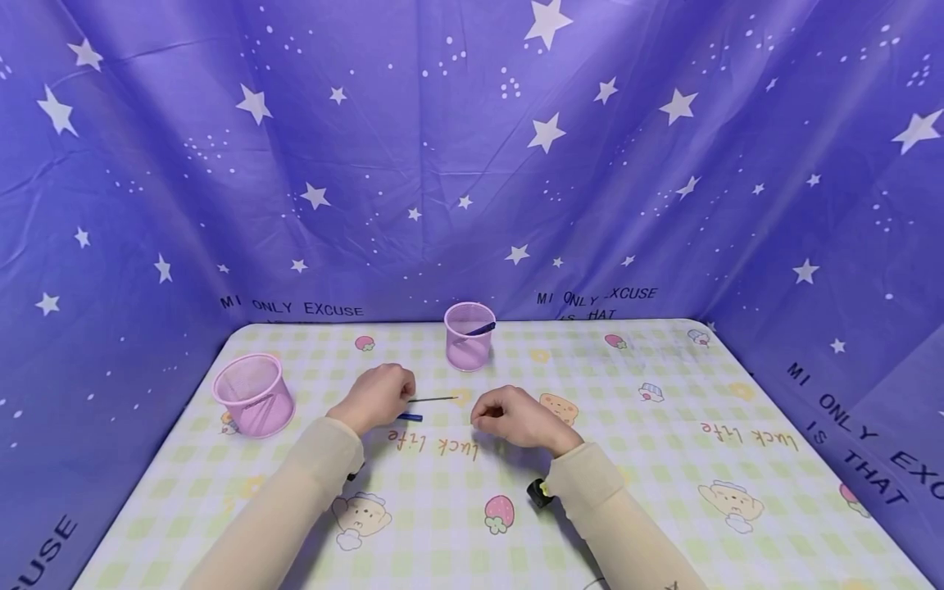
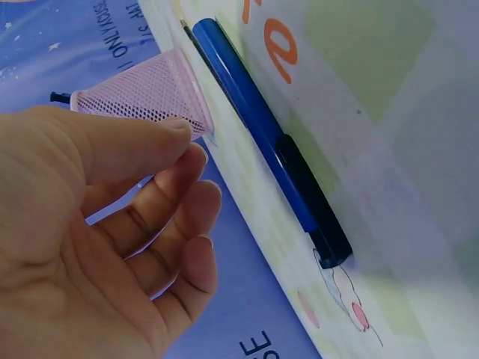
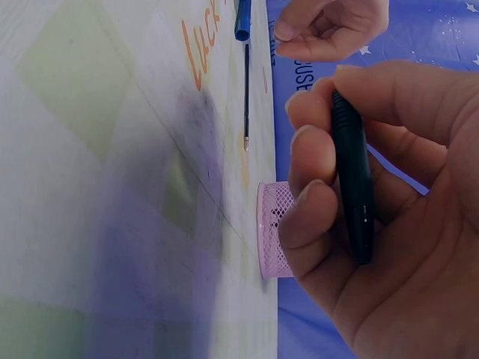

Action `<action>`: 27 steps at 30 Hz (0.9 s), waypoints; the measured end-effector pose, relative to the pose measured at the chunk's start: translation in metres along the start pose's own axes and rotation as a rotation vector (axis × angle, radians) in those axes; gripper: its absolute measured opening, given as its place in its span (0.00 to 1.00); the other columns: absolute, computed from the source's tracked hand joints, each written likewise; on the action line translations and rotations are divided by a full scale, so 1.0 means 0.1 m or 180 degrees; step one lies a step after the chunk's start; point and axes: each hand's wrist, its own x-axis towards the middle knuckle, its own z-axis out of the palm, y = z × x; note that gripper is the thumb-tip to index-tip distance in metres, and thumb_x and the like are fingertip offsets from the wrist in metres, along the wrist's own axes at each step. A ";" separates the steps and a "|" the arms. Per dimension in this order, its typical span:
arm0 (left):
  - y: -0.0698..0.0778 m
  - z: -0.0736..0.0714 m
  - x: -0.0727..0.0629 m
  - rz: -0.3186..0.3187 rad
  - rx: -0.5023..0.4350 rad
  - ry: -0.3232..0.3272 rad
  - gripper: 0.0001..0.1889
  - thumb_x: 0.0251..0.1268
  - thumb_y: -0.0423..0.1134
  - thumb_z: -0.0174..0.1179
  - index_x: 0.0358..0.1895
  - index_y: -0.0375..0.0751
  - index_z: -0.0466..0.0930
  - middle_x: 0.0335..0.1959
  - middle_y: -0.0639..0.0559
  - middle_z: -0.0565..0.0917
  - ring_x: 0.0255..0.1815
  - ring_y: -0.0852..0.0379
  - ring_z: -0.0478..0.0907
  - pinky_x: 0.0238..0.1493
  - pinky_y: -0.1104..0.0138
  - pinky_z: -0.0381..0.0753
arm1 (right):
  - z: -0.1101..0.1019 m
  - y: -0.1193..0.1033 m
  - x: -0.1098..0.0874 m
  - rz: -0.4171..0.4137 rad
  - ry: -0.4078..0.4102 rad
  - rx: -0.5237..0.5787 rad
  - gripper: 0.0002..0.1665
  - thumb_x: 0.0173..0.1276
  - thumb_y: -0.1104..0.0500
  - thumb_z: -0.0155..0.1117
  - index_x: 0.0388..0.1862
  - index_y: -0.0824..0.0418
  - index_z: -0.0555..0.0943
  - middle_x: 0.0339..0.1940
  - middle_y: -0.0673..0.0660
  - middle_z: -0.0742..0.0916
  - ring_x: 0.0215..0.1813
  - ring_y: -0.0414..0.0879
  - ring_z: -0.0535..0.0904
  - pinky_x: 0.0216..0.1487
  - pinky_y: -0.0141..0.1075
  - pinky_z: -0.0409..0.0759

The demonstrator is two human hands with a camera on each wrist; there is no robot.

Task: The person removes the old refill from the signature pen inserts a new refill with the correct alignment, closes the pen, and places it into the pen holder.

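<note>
- The table (image 1: pixel 811 533), under a checked cloth, bears everything; it looks flat, so round parts could roll on it.
- Two pink mesh cups stand upright, one to the left (image 1: pixel 269 414), the other further back (image 1: pixel 466 354) with a dark pen (image 1: pixel 481 329) leaning inside. They look light yet fairly stiff, best held round the wall.
- The right hand (image 1: pixel 519 416) holds a small piece, thumb against the bent fingers; the left hand (image 1: pixel 376 395) hovers above the parts, thumb tip close to the forefinger and the other fingers loosely bent. Whether it pinches something tiny I cannot tell.
- The blue barrel (image 2: pixel 254 112) lies on the table near the left hand. Probably light, rigid, smooth plastic, apt to roll; take it mid-length, clear of the dark clip.
- The thin refill (image 3: pixel 248 97) lies just beside the barrel, point toward the right hand. Likely slightly bendy; pinch the shaft, not the point.
- The dark tapered piece (image 3: pixel 352 179) sits in the right hand's fingers. Likely hard and very light; the ridges at its narrow end should give grip, while the smoother body may slip.
</note>
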 end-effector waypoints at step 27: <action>-0.10 -0.16 -0.31 0.0292 0.0395 0.0239 0.06 0.49 0.26 0.64 0.30 0.41 0.83 0.27 0.52 0.80 0.31 0.54 0.79 0.38 0.59 0.79 | -0.01 0.00 -0.01 0.0001 0.0034 0.0010 0.05 0.67 0.62 0.61 0.33 0.60 0.84 0.27 0.47 0.82 0.28 0.41 0.74 0.30 0.34 0.74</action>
